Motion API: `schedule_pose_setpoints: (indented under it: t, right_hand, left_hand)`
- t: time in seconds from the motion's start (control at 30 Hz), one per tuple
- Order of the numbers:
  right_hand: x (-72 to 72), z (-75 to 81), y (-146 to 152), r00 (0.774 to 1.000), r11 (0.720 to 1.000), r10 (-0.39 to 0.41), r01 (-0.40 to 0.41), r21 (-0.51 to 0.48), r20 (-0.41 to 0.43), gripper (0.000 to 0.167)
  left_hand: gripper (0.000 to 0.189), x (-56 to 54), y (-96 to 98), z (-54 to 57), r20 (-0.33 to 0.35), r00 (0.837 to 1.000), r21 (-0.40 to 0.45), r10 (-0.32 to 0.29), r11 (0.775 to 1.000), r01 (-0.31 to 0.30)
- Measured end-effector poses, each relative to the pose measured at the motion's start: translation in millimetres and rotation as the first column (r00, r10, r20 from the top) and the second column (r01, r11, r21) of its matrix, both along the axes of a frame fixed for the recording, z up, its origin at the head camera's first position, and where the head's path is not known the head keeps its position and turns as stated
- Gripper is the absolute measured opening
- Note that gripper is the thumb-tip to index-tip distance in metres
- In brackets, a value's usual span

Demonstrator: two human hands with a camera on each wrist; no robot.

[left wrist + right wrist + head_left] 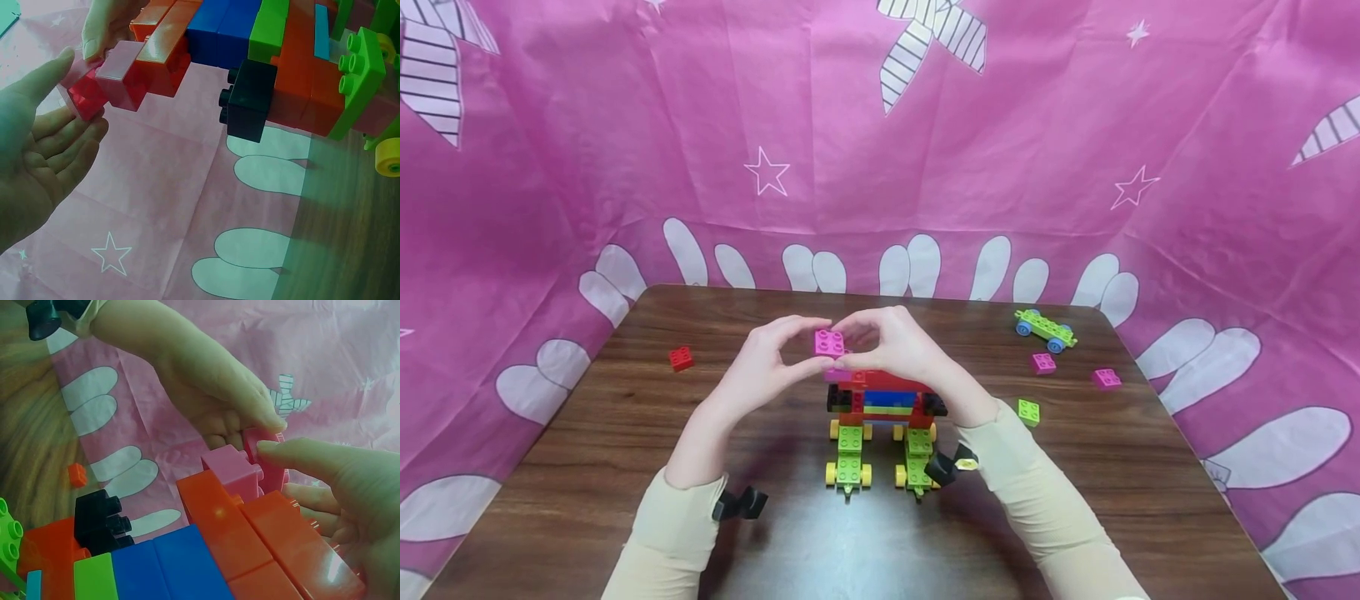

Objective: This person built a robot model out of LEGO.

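A pink brick (830, 342) is pinched between thumb and fingers of my left hand (762, 360) on its left side. My right hand (898, 343) pinches the same brick from the right, thumb against it. Right below sits a second pink brick (122, 75), set on the end of a row of red bricks (215, 531) at the top of a built figure. Blue bricks (165, 562), a lime layer and black bricks (250, 103) on the sides make up its body. Two lime wheeled bases (849, 471) with yellow wheels carry it. The contact between the two pink bricks is partly hidden by fingers.
On the brown table (587, 467), a loose red brick (681, 358) lies to the left. Toward the right are a lime car base (1045, 328) with blue wheels, two pink bricks (1043, 363) and a lime brick (1028, 412). Pink cloth (850, 167) hangs behind and at both sides.
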State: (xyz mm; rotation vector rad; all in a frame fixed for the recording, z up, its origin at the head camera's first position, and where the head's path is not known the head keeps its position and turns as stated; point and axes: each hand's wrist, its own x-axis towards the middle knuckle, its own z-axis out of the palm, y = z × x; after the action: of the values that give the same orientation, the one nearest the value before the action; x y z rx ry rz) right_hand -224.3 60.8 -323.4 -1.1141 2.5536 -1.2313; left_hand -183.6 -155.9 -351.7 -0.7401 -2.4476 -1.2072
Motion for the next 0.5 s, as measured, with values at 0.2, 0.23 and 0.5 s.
schedule_pose_setpoints:
  t: [0.2, 0.23, 0.5]
  right_hand:
    - [-0.1, 0.1, 0.1, 1.0, 0.999, -0.012, 0.013, 0.032, -0.008, 0.042]
    - [-0.3, 0.2, 0.3, 1.0, 0.999, -0.013, 0.013, 0.039, -0.007, 0.043]
    - [-2.2, 2.3, 6.0, 1.0, 0.995, 0.0, 0.001, 0.095, -0.012, 0.044]
  left_hand:
    - [0.04, 0.0, 0.3, 0.4, 0.007, 1.0, 0.0, -0.019, 1.0, 0.019]
    - [0.039, 0.0, 0.3, 0.2, 0.009, 1.0, 0.0, -0.021, 1.0, 0.021]
    - [0.037, 0.6, 0.3, 0.3, -0.002, 1.0, -0.012, -0.01, 1.0, 0.01]
